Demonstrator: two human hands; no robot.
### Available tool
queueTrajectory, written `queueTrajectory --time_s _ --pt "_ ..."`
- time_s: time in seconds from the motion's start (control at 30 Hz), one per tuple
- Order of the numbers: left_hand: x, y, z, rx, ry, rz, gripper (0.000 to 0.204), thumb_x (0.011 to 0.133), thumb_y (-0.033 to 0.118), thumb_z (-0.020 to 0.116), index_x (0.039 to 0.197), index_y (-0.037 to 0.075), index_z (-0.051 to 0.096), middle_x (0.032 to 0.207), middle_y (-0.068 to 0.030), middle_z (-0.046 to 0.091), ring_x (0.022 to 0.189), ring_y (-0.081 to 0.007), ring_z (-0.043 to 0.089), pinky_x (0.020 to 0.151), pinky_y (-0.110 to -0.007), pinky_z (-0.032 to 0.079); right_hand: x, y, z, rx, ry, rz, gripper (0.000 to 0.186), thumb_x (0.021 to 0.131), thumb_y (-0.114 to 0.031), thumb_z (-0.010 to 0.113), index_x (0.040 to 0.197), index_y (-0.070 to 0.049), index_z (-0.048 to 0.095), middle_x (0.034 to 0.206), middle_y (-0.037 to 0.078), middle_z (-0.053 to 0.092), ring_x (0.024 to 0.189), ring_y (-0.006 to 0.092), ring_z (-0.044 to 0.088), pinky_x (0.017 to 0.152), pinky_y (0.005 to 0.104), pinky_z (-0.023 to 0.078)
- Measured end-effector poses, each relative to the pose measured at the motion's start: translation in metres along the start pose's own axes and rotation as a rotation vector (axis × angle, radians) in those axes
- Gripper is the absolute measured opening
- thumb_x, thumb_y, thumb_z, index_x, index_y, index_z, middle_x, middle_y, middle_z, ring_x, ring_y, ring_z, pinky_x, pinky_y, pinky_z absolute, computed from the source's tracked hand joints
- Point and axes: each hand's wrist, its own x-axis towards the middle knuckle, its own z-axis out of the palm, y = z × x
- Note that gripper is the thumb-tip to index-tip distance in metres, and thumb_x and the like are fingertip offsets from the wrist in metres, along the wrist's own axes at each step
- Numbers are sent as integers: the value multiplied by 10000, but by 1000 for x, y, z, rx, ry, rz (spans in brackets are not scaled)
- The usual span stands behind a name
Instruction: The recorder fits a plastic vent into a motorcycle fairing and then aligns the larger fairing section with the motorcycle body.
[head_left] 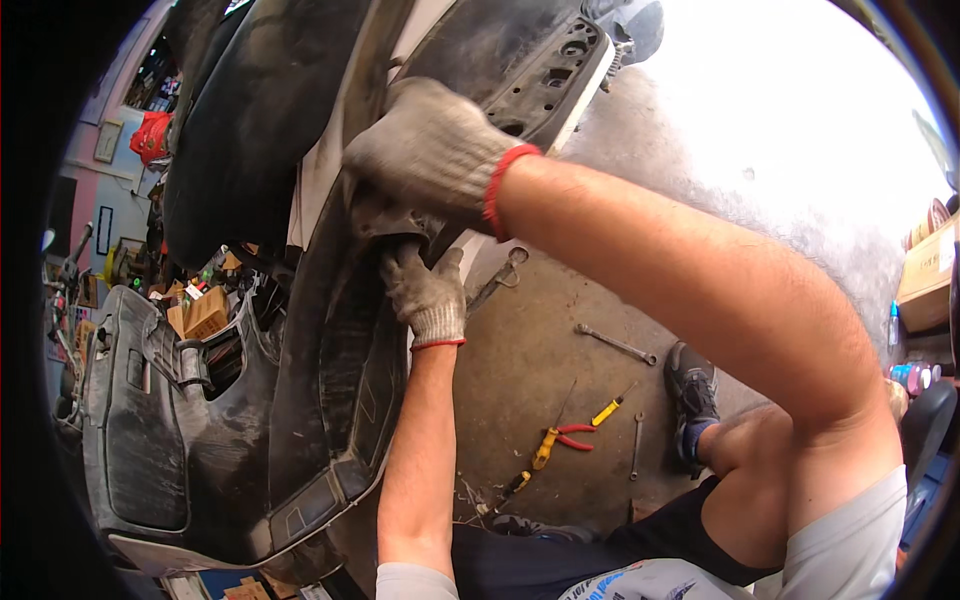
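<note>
Both my hands wear grey knitted gloves with red cuffs and work at the dusty black body of a scooter [215, 430]. My left hand [428, 295] reaches its fingers into a dark opening in the black plastic panel [335, 390]; its thumb stands apart, and the fingertips are hidden. Just above it, my right hand [425, 145] is curled closed against the upper rim of that opening. Motion smears it slightly, and whatever lies inside the fingers cannot be seen.
On the concrete floor to the right lie a combination wrench [615, 344], a smaller wrench [637, 447], red-and-yellow pliers [548, 447] and a yellow screwdriver [608, 411]. A metal tool [503, 275] lies by the body. Cardboard boxes [207, 312] stand beyond the scooter. My shoe [692, 390] is beside the tools.
</note>
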Motion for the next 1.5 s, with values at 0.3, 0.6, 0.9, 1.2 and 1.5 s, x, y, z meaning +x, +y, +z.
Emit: queueTrajectory --time_s 0.3,0.6,0.9,1.2,1.5 --pt "9 -5 -16 102 16 297 592 775 270 832 1284 89 589 1331 -159 543 1221 -380 534 971 -483 518 -36 83 14 955 116 716 237 959 -154 589 974 76 648 898 167 720 715 242 743 634 310 615" --pt "-7 11 -13 -157 57 373 719 816 192 786 1451 61 476 1410 -197 486 1289 -399 465 1069 -469 443 -47 100 10 945 128 955 230 927 -156 595 986 59 647 881 137 713 691 209 720 621 302 581" --pt "4 21 -15 -43 -28 383 711 830 245 779 1448 67 473 1434 -168 450 1328 -373 419 1067 -462 448 -50 118 25 887 132 888 232 912 -161 595 980 55 648 832 135 705 634 199 700 596 292 561" --pt "-2 68 -7 -260 182 596 942 792 232 796 1546 1 280 1551 -214 340 1426 -405 323 1188 -473 305 -50 115 26 1036 178 973 203 897 -112 610 969 70 660 844 141 714 638 206 705 635 296 576" --pt "-1 77 -5 -362 217 693 854 831 160 713 1535 -47 276 1583 -278 301 1462 -435 304 1220 -492 236 -50 118 18 962 107 952 205 882 -135 639 951 53 683 815 129 710 674 208 709 624 316 562"
